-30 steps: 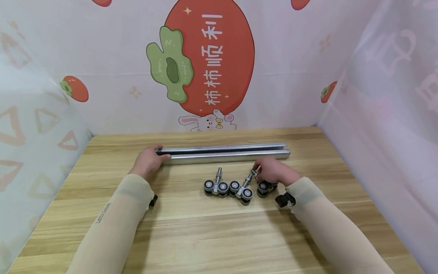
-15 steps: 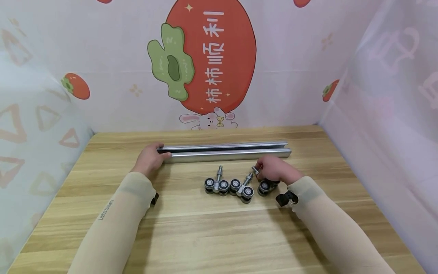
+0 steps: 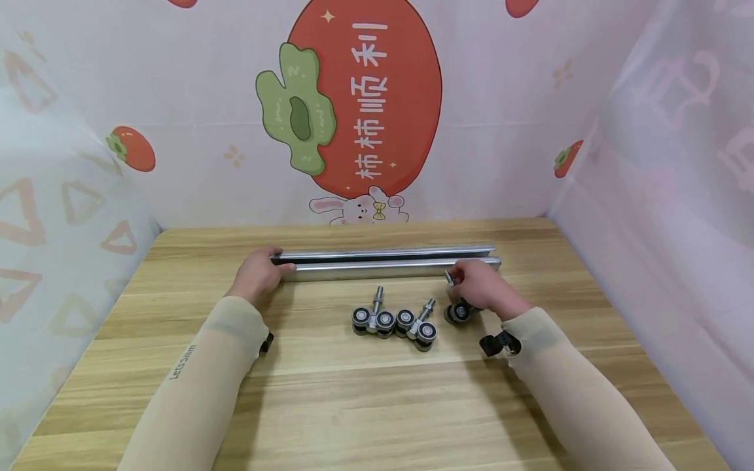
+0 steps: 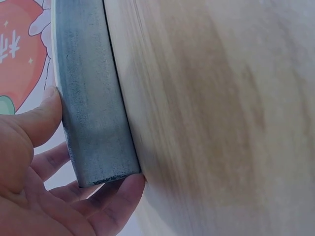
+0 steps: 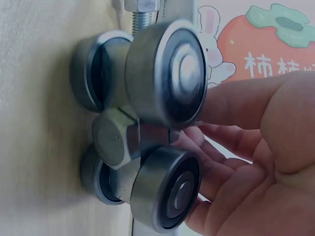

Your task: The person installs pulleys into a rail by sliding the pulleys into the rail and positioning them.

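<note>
A silver U-shaped metal track lies across the back of the table, its slot facing up. My left hand grips its left end; in the left wrist view the thumb lies on one edge and the fingers wrap the end. My right hand holds a roller trolley with a threaded bolt, just in front of the track's right part. Close up, the right wrist view shows this trolley's paired wheels and hex bolt head, fingers behind them.
Two more roller trolleys lie side by side on the wooden table: the left trolley and the right trolley, bolts pointing away. Printed fabric walls enclose the table at the back and sides.
My right hand has moved slightly away from me and to the right, lifting the trolley toward the track; its bolt tip has shifted along. The left hand stays on the track's end.
</note>
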`<state>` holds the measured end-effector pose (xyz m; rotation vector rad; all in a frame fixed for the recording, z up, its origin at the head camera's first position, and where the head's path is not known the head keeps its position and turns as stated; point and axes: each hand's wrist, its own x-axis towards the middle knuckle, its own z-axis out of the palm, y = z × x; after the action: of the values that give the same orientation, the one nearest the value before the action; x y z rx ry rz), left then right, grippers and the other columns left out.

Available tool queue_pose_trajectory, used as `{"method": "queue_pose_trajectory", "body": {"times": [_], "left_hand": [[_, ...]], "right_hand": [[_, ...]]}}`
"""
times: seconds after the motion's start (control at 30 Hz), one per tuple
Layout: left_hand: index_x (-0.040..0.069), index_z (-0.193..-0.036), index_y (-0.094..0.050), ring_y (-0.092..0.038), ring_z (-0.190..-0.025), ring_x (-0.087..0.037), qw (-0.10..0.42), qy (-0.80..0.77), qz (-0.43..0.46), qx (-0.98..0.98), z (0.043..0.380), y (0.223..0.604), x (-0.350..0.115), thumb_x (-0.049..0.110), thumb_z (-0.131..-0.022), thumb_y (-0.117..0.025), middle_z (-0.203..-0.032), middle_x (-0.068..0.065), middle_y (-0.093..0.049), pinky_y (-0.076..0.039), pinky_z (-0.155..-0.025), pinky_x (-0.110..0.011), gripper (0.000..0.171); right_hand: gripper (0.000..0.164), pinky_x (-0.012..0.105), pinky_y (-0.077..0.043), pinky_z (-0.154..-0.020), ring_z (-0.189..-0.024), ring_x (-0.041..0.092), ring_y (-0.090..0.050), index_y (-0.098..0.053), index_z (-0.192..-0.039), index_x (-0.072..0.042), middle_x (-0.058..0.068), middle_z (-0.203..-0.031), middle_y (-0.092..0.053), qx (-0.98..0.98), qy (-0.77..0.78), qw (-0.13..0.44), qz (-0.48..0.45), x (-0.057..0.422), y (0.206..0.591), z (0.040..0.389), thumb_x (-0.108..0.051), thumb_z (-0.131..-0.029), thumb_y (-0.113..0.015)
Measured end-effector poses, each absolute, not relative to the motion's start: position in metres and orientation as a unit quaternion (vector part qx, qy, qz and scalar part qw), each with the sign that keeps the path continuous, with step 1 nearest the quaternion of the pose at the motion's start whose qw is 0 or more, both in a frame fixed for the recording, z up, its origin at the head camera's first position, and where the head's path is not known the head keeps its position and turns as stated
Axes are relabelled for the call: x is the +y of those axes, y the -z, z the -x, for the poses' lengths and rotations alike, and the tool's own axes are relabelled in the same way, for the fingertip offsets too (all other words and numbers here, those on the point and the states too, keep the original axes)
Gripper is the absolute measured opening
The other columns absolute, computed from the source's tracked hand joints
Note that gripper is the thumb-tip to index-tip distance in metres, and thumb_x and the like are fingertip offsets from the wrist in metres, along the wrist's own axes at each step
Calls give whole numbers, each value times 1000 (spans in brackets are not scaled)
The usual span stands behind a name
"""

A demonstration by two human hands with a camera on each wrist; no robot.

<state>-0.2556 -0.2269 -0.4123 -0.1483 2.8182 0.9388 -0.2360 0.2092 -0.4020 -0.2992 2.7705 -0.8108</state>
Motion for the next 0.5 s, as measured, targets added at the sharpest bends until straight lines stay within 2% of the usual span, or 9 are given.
{"method": "queue_pose_trajectory", "body": {"times": [0.5], "left_hand": [[-3, -147, -41, -37, -134, -45, 79, -304, 38, 948, 257, 412, -227, 36, -99, -62, -145, -30, -42, -27, -110, -57, 65]], "right_hand": [[26, 42, -50, -75, -90, 30, -58, -58, -112, 3, 15, -100, -62, 947, 304, 63, 78, 222, 398, 231, -1, -88, -68]]}}
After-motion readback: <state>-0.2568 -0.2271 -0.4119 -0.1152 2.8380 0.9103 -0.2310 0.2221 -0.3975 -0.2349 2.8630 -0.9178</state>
